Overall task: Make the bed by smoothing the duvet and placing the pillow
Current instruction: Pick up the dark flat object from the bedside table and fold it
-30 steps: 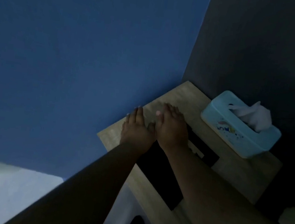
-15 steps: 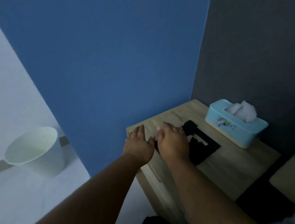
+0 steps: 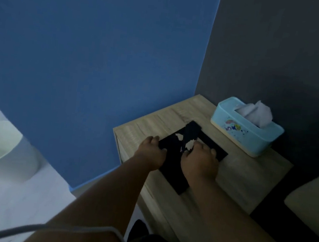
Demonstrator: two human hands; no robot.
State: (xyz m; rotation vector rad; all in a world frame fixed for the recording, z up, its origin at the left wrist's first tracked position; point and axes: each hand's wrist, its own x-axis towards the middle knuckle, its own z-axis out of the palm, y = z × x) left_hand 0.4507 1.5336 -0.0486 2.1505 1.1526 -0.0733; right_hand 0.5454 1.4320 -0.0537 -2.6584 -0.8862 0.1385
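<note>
Both hands rest on a wooden nightstand [image 3: 243, 176] in the corner of the room, not on the bed. The left hand [image 3: 150, 153] sits by the stand's left edge, fingers curled together on the edge of a black cloth [image 3: 173, 168]; the right hand [image 3: 199, 163] lies on the same cloth, fingers bunched, though whether they pinch it is unclear. A tissue box [image 3: 247, 129] stands toward the back right corner. No duvet shows; a pale cushioned shape [image 3: 313, 196] at the right edge may be the pillow or the mattress. To do this step well, the person should probably let go of the cloth, turn right and find the duvet first.
</note>
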